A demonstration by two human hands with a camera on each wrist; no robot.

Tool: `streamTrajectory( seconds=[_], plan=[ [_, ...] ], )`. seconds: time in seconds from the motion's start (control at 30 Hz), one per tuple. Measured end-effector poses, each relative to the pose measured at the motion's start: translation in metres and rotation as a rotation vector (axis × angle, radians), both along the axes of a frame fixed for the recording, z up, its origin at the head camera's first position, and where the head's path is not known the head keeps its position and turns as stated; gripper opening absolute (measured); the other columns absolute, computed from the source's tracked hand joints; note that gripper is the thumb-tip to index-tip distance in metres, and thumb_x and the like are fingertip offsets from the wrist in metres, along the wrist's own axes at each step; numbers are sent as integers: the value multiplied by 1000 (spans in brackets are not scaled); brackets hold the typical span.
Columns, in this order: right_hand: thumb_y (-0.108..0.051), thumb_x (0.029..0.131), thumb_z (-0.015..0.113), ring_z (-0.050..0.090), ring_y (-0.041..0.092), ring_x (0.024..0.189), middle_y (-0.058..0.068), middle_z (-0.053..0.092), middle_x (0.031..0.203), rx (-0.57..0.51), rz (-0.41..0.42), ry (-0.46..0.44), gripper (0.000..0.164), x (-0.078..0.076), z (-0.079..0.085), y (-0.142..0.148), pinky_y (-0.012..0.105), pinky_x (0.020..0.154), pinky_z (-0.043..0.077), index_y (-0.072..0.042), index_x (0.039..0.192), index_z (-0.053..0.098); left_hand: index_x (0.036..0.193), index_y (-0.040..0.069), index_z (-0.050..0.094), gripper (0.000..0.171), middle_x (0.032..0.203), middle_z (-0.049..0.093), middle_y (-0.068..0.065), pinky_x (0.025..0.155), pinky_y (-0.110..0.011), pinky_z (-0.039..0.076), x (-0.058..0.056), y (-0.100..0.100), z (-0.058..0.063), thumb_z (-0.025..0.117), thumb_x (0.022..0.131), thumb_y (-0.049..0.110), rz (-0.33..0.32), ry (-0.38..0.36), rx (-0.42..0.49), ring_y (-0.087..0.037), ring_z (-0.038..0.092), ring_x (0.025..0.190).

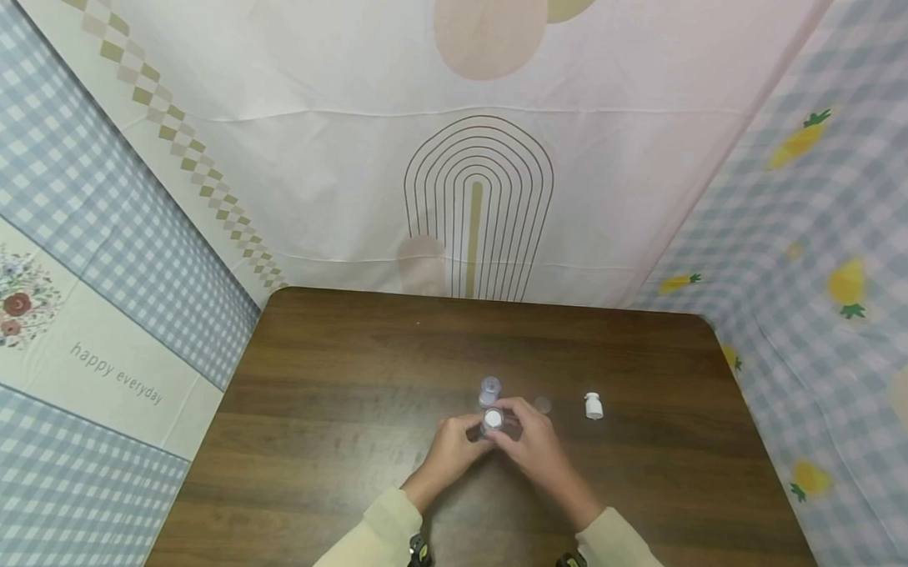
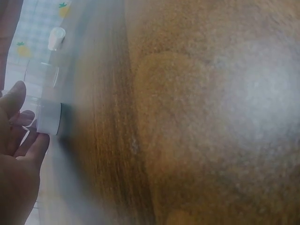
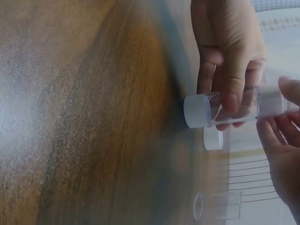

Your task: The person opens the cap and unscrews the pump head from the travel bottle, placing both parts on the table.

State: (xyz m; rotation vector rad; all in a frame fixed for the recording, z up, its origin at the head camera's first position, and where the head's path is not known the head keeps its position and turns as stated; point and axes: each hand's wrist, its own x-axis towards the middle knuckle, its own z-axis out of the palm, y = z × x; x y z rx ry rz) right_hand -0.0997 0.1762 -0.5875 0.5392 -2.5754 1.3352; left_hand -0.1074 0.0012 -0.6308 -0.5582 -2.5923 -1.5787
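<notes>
A slim clear container (image 3: 251, 115) with a white bottom band (image 3: 194, 111) stands upright at the middle of the table. My left hand (image 1: 450, 452) grips its clear body, the thumb lying across it in the right wrist view. My right hand (image 1: 533, 443) pinches the top section (image 3: 272, 101), which looks whitish inside. From above, the top shows as a white disc (image 1: 493, 418). Just behind my hands is another clear piece with a white part (image 1: 489, 391). To their right stands a clear open cylinder (image 3: 218, 206), faint in the head view.
A small white bottle (image 1: 594, 406) stands farther right on the brown wooden table (image 1: 330, 379). Patterned cloths hang at the back (image 1: 337, 188) and at both sides. Dark straps with small devices (image 1: 419, 554) sit at the wrists.
</notes>
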Motion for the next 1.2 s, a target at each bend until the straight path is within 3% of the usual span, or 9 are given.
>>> streamTrajectory(
  seconds=[0.17, 0.33, 0.5, 0.73, 0.97, 1.2],
  plan=[
    [-4, 79, 86, 72, 26, 102, 9, 74, 112, -19, 57, 31, 41, -2, 2, 3, 35, 90, 61, -5, 116, 68, 117, 7, 78, 35, 110, 79, -8, 93, -36, 60, 0, -2, -1, 86, 84, 15, 0, 51, -29, -23, 76, 105],
    [-4, 80, 86, 73, 27, 100, 10, 75, 110, -8, 81, 115, 39, -9, 19, 3, 39, 87, 62, -3, 116, 69, 115, 9, 79, 34, 108, 80, -6, 86, -33, 62, -3, -4, -1, 87, 83, 17, 13, 41, -38, -17, 75, 101],
    [-1, 82, 85, 73, 29, 100, 13, 73, 109, -40, 115, 104, 38, -11, 29, 0, 34, 86, 62, 0, 115, 68, 111, 9, 80, 33, 104, 80, -5, 79, -29, 62, -4, -6, -4, 89, 80, 14, 29, 52, -57, -13, 75, 95],
    [4, 76, 86, 73, 29, 98, 12, 72, 109, -87, 69, 145, 43, -8, 30, 10, 28, 85, 62, -1, 115, 68, 117, 7, 78, 41, 108, 80, -7, 84, -30, 61, -5, -1, -3, 89, 79, 13, 30, 15, -32, -15, 75, 96],
    [6, 72, 89, 72, 24, 100, 7, 74, 108, -43, -64, 169, 45, -5, 31, 30, 14, 91, 55, -5, 112, 70, 114, 5, 78, 41, 107, 80, -9, 83, -30, 61, -3, 1, -2, 91, 76, 14, 39, 36, -33, -17, 76, 94],
    [9, 73, 87, 73, 25, 100, 11, 73, 108, -107, -69, 132, 46, 3, 23, 47, 14, 87, 56, -2, 113, 69, 113, 5, 79, 41, 107, 80, -8, 85, -31, 61, -3, 0, -2, 92, 75, 16, 43, 19, -40, -18, 76, 95]
  ],
)
